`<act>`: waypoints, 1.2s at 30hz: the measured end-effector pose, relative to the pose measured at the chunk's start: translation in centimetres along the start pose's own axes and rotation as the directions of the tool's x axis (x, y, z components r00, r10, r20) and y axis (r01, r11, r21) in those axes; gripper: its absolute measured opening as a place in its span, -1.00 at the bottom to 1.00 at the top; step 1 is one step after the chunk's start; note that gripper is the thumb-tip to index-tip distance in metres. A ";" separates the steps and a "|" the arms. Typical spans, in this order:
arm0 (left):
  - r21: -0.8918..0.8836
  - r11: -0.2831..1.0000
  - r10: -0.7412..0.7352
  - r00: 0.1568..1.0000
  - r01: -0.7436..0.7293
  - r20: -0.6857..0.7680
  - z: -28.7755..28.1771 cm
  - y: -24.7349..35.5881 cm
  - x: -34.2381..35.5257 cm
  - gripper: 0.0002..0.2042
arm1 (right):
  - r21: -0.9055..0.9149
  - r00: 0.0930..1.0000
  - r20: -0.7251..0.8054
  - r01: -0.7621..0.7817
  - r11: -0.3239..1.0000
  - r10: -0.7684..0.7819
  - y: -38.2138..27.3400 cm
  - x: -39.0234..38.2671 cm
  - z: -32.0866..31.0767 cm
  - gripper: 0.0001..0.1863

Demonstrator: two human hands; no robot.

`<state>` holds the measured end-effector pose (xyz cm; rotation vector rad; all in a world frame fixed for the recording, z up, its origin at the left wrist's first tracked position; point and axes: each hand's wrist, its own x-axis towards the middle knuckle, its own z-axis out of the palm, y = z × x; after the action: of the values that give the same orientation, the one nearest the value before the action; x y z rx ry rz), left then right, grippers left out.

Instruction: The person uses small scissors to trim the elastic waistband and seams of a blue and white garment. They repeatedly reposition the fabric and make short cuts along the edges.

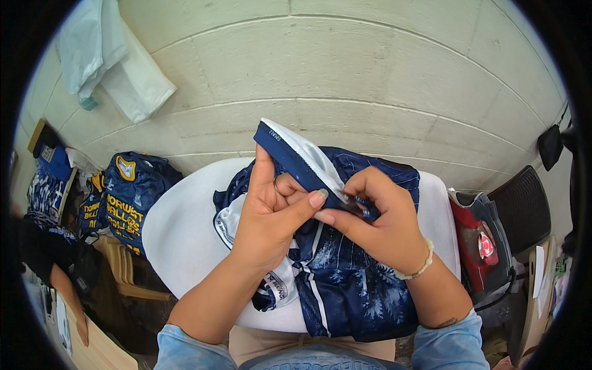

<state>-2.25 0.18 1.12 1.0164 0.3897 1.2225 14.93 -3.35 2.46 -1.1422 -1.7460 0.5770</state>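
Observation:
A navy blue and white sports jersey lies bunched on a white padded board in front of me. My left hand grips a raised fold of the jersey, its navy and white hem band sticking up above my fingers. My right hand pinches the same band just right of my left thumb, and wears a beaded bracelet at the wrist. Both thumbs meet at the fabric edge.
A pile of navy and yellow garments sits on a chair at the left. A red and grey iron rests at the right beside a dark chair. White plastic bags hang on the block wall. Another person's arm is at lower left.

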 end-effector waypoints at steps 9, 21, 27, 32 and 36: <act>-0.076 0.996 0.034 0.999 -0.037 -0.043 -0.4 -0.4 0.3 -0.29 | -0.066 0.969 0.214 0.143 0.988 -0.126 1.0 0.6 -1.4 -0.77; -0.309 0.947 -0.148 0.976 0.092 -0.161 -1.6 -0.8 0.4 -0.70 | -0.216 0.946 0.320 0.015 0.976 0.057 2.3 1.4 -5.1 -0.78; -0.326 0.944 -0.100 0.988 0.057 -0.118 -1.8 -0.8 0.5 -0.70 | -0.154 0.963 0.259 -0.037 0.987 0.077 2.5 1.4 -4.6 -0.79; -0.256 0.967 -0.030 0.993 -0.001 -0.116 -1.3 -0.8 0.4 -0.62 | -0.163 0.928 0.369 0.005 0.987 0.056 2.6 1.3 -4.6 -0.79; -0.192 0.980 0.015 0.988 -0.045 -0.151 -1.0 -0.7 0.4 -0.57 | -0.115 0.901 0.434 0.030 0.993 0.023 2.9 1.3 -4.7 -0.78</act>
<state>-2.42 0.99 0.09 0.7677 0.3635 1.3408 20.25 -1.35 2.96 -1.1518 -2.1884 0.7807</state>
